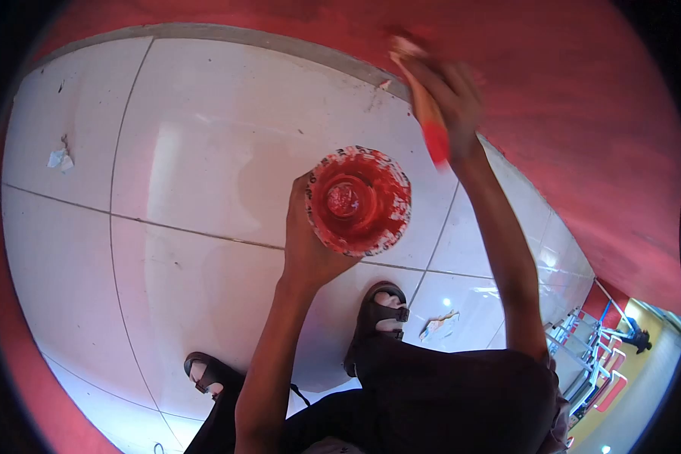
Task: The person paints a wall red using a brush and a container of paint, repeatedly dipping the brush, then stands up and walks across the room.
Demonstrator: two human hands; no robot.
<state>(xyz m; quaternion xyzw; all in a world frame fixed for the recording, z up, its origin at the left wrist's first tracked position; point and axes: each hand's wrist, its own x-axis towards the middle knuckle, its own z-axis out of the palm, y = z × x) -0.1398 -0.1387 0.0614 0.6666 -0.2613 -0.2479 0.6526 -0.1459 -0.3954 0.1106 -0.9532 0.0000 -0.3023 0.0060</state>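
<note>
My left hand [311, 242] is wrapped round a round paint container [399, 198], seen from above with its mouth facing up. Red paint coats its inside, and red smears mark the pale rim with dark lettering. Up against the red wall [530, 98], my right hand [450, 94] grips a paintbrush [427, 113]. The brush's handle points down toward me and ends in bright red; its far end is blurred by motion close to the wall.
White floor tiles [204, 159] meet the wall along a grey edge strip. Scraps of debris [60, 158] lie at left, another scrap [440, 324] near my sandalled foot [386, 306]. At far right are chairs [605, 371] and a person [638, 337].
</note>
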